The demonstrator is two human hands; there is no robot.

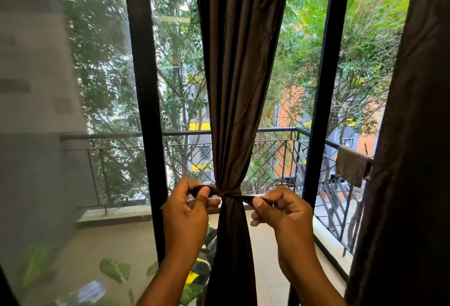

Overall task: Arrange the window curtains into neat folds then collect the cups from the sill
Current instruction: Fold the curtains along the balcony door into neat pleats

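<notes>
1. Nearest the camera, both bare forearms reach up and forward, so the hands work at about waist height of the hanging cloth, where a tie gathers it best.

2. The left hand point(187, 208) has its fingers curled and its thumb pressed down on one end of the dark brown fabric tie-band point(229, 195), pinching it to the left of the knot.

3. The right hand point(280, 210) pinches the other end in the same way, thumb against curled fingers, on the right side. The two hands hold the ends apart and level, which I judge is meant to draw the knot tight.

4. Between the hands hangs the long dark brown fabric curtain point(241, 74), cinched to a narrow waist where the tie-band wraps it. Above the band it fans into long vertical folds; below, it falls in a slim column. The folding part of the task seems nearly done for this panel.

5. At the right edge hangs a second dark brown curtain panel point(414, 135), loose and not tied, so it probably needs arranging too.

6. Behind the cloth stand the black metal window frame bars point(143, 110), with glass between them.

7. No cups and no sill with cups can be made out, so that step is not yet begun.

8. Farthest off are a black metal balcony railing point(275, 154), with a brown woven mat point(353, 166) draped over it, and green trees point(365, 37).
</notes>
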